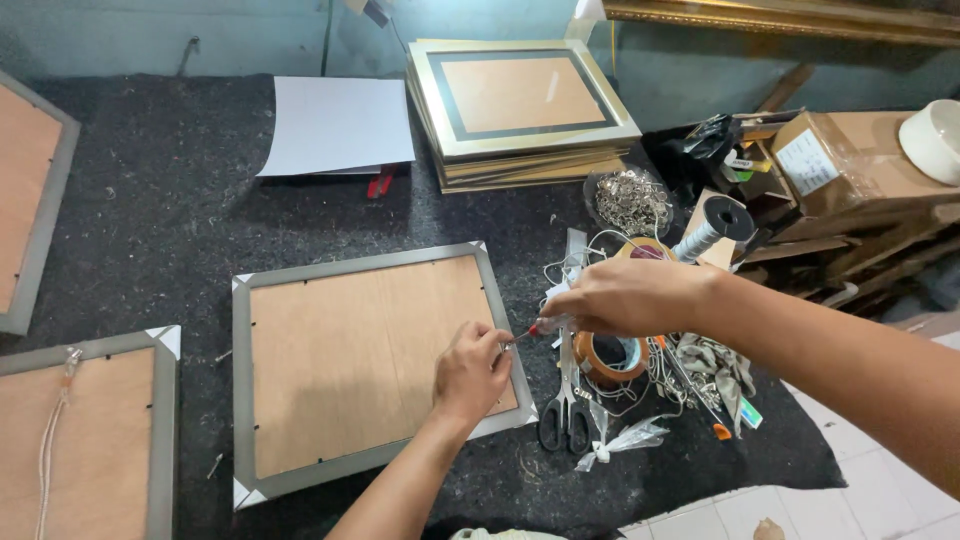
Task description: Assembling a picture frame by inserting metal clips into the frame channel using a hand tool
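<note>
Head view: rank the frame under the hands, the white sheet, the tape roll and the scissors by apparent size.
1. Frame
2. White sheet, though it lies farther from the camera
3. Scissors
4. Tape roll, partly hidden, so its place against the scissors is unsure

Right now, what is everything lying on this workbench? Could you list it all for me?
Face-down frame: one, grey with brown backing, centre.
Other face-down frames: two, grey, at left edge.
Frame stack: one pile, gold and black, at the back.
White sheet: one, back left of the stack.
Scissors: one pair, black handles, right of the centre frame.
Tape roll: one, brown, beside the scissors.
Dish of metal hangers: one, silvery, right of the stack.
Cord spool: one, white cord, at right.
Boxes: cardboard, far right.
Left hand: on the centre frame's right edge.
Right hand: holding a red-handled screwdriver.
</note>
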